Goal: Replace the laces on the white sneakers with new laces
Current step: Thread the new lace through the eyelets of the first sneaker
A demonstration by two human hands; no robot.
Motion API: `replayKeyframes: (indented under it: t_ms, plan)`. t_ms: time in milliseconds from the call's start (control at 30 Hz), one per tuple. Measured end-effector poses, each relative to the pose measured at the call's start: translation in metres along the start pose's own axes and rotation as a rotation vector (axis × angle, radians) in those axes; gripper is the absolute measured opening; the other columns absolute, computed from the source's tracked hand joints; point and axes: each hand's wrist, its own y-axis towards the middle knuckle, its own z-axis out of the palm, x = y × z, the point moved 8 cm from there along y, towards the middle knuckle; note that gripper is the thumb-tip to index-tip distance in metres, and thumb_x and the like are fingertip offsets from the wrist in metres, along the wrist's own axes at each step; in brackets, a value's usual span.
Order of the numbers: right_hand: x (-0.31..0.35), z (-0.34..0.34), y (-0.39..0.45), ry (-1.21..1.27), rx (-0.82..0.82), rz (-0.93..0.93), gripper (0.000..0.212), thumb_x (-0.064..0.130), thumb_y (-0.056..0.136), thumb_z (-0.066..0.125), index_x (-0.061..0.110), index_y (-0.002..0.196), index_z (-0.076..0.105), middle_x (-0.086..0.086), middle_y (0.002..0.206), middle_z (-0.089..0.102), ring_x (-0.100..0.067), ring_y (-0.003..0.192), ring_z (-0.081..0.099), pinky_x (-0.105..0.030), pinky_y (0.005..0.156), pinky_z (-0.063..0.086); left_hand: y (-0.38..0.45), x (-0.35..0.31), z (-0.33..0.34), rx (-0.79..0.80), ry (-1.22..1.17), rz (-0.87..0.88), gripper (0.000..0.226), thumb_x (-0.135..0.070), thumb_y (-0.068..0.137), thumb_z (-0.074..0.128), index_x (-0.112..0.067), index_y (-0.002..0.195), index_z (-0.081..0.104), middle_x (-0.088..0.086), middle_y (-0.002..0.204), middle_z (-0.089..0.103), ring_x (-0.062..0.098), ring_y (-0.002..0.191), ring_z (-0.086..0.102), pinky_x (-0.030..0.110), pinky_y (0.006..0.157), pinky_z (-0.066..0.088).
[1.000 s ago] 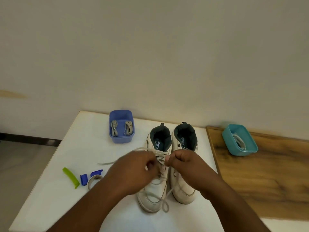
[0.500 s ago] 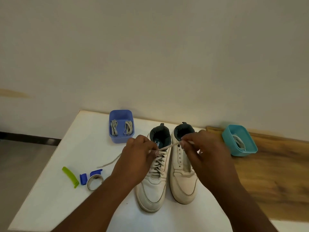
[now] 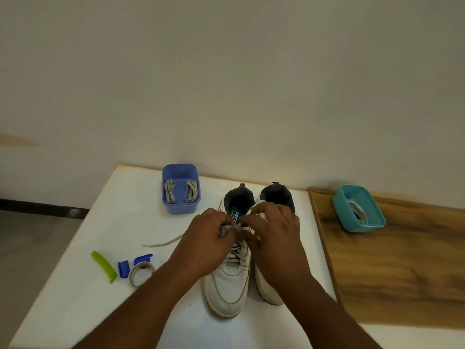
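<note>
Lace handling: I judge the lace [image 3: 163,243] soft, limp and light; I'd take it near the tip.
Lace look: flat, off-white, one end trailing left on the table [image 3: 100,222].
Location: top eyelets of the left sneaker [image 3: 227,280].
Left hand [image 3: 206,241]: pinching the lace.
Right hand [image 3: 275,231]: curled at the lace; grip hidden.

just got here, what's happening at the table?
A person is lacing the left sneaker of a white pair. The left hand and right hand both pinch the lace near the top eyelets; one loose end trails onto the white table. The right sneaker shows no lace. Two bundled laces sit in the blue tub, another in the teal tub.
</note>
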Motion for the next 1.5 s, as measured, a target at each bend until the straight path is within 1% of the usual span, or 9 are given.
replayKeyframes:
  t_ms: [267,533,633,800,900,1033,1133,1200,1500]
  plan:
    - [-0.012,0.036,-0.005,0.211,0.223,0.095,0.022,0.042,0.087,0.071,0.032,0.107,0.068,0.006,0.134,0.052,-0.019,0.133,0.037,-0.040,0.109,0.034,-0.002,0.000,-0.006,-0.039,0.107,0.078,0.013,-0.047,0.095,0.059,-0.039,0.100,0.067,-0.017,0.104,0.058,0.005,0.097,0.055,0.026,0.088,0.048]
    - [-0.008,0.001,-0.005,0.005,-0.012,0.117,0.011,0.031,0.090,0.074,0.024,0.098,0.078,0.004,0.111,0.066,-0.016,0.104,0.056,-0.031,0.088,0.052,0.001,0.005,-0.002,-0.056,0.086,0.028,0.017,-0.050,0.096,0.056,-0.037,0.100,0.065,-0.014,0.100,0.059,0.005,0.089,0.056,0.024,0.082,0.048]
    - [0.000,-0.008,-0.006,0.100,0.058,0.126,0.008,0.035,0.089,0.069,0.027,0.089,0.071,0.010,0.103,0.060,-0.010,0.097,0.051,-0.025,0.085,0.048,0.001,0.007,0.000,-0.030,0.062,-0.007,0.018,-0.053,0.096,0.054,-0.038,0.099,0.062,-0.012,0.099,0.061,0.006,0.087,0.058,0.023,0.081,0.048]
    - [-0.006,-0.031,-0.020,0.531,0.441,0.377,0.058,0.058,0.092,0.060,0.004,0.071,0.063,-0.014,0.069,0.057,-0.027,0.060,0.051,-0.041,0.067,0.053,0.000,0.012,-0.004,-0.031,0.030,-0.026,0.018,-0.049,0.097,0.054,-0.036,0.100,0.065,-0.013,0.095,0.063,0.004,0.085,0.059,0.023,0.079,0.047]
    - [-0.014,-0.086,-0.018,0.349,0.233,0.372,0.062,0.075,0.082,0.047,0.019,0.065,0.064,0.001,0.068,0.062,-0.013,0.063,0.058,-0.032,0.063,0.049,0.000,0.013,-0.003,-0.017,0.005,-0.046,0.018,-0.048,0.096,0.055,-0.034,0.099,0.066,-0.012,0.096,0.064,0.005,0.086,0.059,0.024,0.081,0.048]
    - [-0.038,-0.142,-0.011,-0.010,-0.211,0.351,0.060,0.069,0.093,0.045,0.022,0.059,0.061,0.007,0.066,0.056,-0.014,0.064,0.054,-0.034,0.063,0.047,-0.002,0.012,-0.003,-0.018,0.004,-0.058,0.017,-0.047,0.097,0.056,-0.033,0.099,0.065,-0.012,0.096,0.064,0.004,0.085,0.059,0.023,0.080,0.046]
    - [-0.050,-0.099,-0.012,-0.217,-0.009,0.307,0.050,0.074,0.091,0.044,0.031,0.092,0.070,0.007,0.102,0.065,-0.019,0.095,0.058,-0.039,0.081,0.051,-0.003,0.012,-0.004,-0.007,0.015,-0.052,0.016,-0.048,0.096,0.057,-0.035,0.096,0.064,-0.013,0.093,0.064,0.004,0.084,0.060,0.024,0.079,0.049]
    - [-0.042,-0.054,-0.015,-0.147,0.180,0.243,0.041,0.070,0.088,0.055,0.037,0.110,0.066,0.011,0.121,0.058,-0.013,0.108,0.051,-0.032,0.087,0.045,-0.003,0.011,-0.003,0.009,0.029,-0.049,0.013,-0.048,0.096,0.057,-0.037,0.093,0.064,-0.014,0.091,0.064,0.004,0.082,0.061,0.022,0.076,0.049]
    - [-0.014,0.013,-0.013,0.034,0.360,0.141,0.023,0.048,0.101,0.054,0.032,0.105,0.070,0.011,0.102,0.060,-0.007,0.090,0.055,-0.019,0.079,0.044,-0.003,0.010,-0.001,0.063,0.006,-0.043,0.010,-0.043,0.094,0.061,-0.036,0.089,0.066,-0.015,0.088,0.067,0.001,0.083,0.062,0.026,0.080,0.051]
